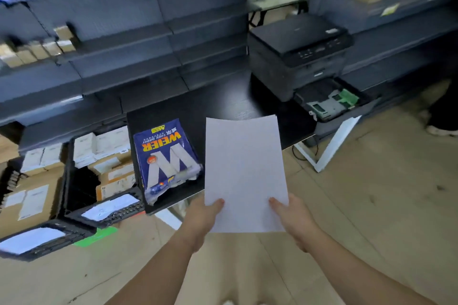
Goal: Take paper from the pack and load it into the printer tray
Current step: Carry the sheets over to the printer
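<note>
I hold white paper in front of me by its near edge, my left hand at the lower left corner and my right hand at the lower right, thumbs on top. The blue paper pack, torn open at its near end, lies on the black table to the left of the paper. The dark printer stands at the table's far right. Its tray is pulled out toward me, with green guides showing and no paper seen inside.
Grey shelving runs along the back and left, with small boxes on it. Cardboard cartons and black crates with papers sit on the floor at the left. A person's shoe shows at the right edge.
</note>
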